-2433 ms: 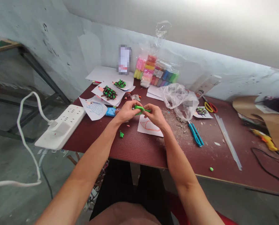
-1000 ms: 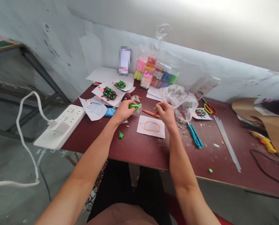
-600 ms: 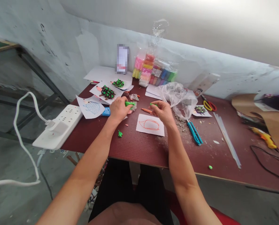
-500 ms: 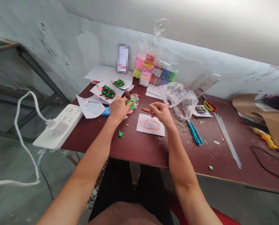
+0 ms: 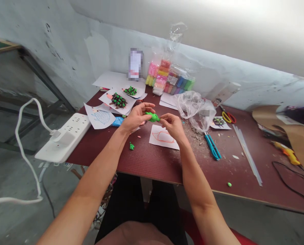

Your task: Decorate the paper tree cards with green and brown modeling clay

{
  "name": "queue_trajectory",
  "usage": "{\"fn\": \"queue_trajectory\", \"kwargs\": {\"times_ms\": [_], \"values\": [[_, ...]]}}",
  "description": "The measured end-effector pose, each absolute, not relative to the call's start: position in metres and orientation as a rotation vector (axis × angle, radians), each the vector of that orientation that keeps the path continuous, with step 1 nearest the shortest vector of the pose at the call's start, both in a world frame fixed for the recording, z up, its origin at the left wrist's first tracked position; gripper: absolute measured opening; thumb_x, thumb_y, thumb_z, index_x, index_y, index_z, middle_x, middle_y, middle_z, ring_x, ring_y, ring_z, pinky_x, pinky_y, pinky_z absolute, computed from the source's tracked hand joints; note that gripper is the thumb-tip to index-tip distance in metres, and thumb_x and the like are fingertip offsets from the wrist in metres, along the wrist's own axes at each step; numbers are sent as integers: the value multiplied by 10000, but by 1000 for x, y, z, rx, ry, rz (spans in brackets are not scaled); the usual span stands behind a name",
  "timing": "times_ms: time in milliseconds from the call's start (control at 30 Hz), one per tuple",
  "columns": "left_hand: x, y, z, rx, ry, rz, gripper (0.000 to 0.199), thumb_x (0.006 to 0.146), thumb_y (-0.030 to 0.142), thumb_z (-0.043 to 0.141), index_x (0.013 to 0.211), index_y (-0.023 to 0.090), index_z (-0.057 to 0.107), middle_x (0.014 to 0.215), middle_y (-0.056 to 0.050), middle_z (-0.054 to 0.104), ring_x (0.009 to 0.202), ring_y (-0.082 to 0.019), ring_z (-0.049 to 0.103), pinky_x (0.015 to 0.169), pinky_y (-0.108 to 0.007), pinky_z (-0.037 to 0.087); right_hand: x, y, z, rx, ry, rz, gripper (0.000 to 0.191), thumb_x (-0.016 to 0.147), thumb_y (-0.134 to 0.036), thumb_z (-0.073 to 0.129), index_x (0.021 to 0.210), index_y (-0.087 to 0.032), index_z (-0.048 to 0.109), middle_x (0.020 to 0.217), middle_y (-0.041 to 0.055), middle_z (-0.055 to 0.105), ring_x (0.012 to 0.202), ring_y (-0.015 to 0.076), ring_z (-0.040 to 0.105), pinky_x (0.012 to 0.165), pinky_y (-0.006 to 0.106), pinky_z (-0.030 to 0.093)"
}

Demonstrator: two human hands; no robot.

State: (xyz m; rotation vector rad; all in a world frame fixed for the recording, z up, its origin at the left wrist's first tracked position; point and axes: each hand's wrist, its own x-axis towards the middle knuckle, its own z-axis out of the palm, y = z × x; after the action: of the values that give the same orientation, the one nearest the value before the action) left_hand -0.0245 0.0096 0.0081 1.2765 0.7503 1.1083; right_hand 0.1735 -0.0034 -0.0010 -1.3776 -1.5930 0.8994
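A lump of bright green modelling clay (image 5: pixel 152 117) is held between my two hands above the table. My left hand (image 5: pixel 137 117) grips its left side between thumb and fingers. With thumb and fingertips, my right hand (image 5: pixel 172 126) pinches its right end. Just below lies a white paper card (image 5: pixel 162 142) with an orange outline drawing, partly covered by my right hand. A small green clay piece (image 5: pixel 132 146) sits on the table left of the card. Behind my left hand are paper cards bearing hedgehog shapes (image 5: pixel 119 100) with green dots.
A white power strip (image 5: pixel 65 136) stands at the left edge. Packs of coloured clay (image 5: pixel 164 76) and a crumpled plastic bag (image 5: pixel 195 105) are at the back. A teal utility knife (image 5: pixel 212 146), scissors (image 5: pixel 228 117), clear glue sticks (image 5: pixel 247 154) and a yellow glue gun (image 5: pixel 287 153) lie rightward.
My left hand has lifted the green clay and brought it right, toward the middle. My right hand has moved slightly left and now pinches the clay's right end.
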Motion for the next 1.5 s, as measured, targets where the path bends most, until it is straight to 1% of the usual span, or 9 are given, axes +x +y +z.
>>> {"fn": "queue_trajectory", "kwargs": {"times_ms": [133,300,533,667,833,933,1033,1200,1500], "values": [[-18,8,5,1358,688,1117,469,735,124,718,1191,156,615,1081,-77,652,889,-135,641,751,-246,527,166,-7,1,-1306,-1567,1009,256,833,-402,630,904,-177,730,723,18,689,600,125,608,561,249,501],[-12,14,-5,1444,826,1149,399,764,153,697,1154,147,616,1201,-103,630,900,-133,637,775,-256,534,158,-8,2,-1205,-1522,1074,362,815,-519,665,938,-186,737,832,42,719,678,138,628,642,285,557],[-14,16,-5,1615,1059,1246,352,733,136,735,1082,134,689,1262,-119,624,925,-152,636,868,-327,552,158,-10,1,-1202,-1443,990,382,755,-522,747,951,-199,690,897,47,731,799,166,677,750,316,573],[-14,15,-5,1409,881,1059,400,782,285,785,1125,97,703,1062,-120,725,889,-183,680,829,-355,579,162,-13,6,-1161,-1420,1019,368,750,-512,770,911,-203,652,830,26,709,759,155,674,726,309,580],[-12,14,-7,1293,806,1026,403,701,399,875,929,96,736,851,-85,744,768,-177,700,734,-330,603,166,-14,6,-1193,-1433,993,378,762,-548,752,921,-211,693,880,29,703,692,130,641,677,298,575],[-11,13,-8,1266,802,1062,395,674,422,887,853,114,717,813,-64,733,737,-165,693,700,-311,602,166,-15,6,-1227,-1429,974,416,740,-553,770,959,-208,698,868,26,694,676,125,624,643,287,554],[-11,13,-7,1266,778,1064,384,668,411,887,827,113,703,797,-57,724,735,-163,691,705,-315,599,166,-17,7,-1220,-1442,978,402,709,-555,794,861,-200,685,738,9,674,658,134,615,625,282,530],[-10,11,-7,1322,697,1035,487,614,326,914,1009,105,735,954,-99,760,864,-187,714,833,-353,578,167,-22,11,-1270,-1495,948,398,711,-580,773,745,-196,678,640,9,657,602,137,602,568,270,497],[-8,13,-11,1354,874,1077,363,692,452,845,811,119,764,762,-71,750,691,-162,673,690,-306,548,168,-24,13,-1264,-1437,1114,464,598,-561,856,767,-185,642,670,13,693,553,123,615,495,239,489]]}}
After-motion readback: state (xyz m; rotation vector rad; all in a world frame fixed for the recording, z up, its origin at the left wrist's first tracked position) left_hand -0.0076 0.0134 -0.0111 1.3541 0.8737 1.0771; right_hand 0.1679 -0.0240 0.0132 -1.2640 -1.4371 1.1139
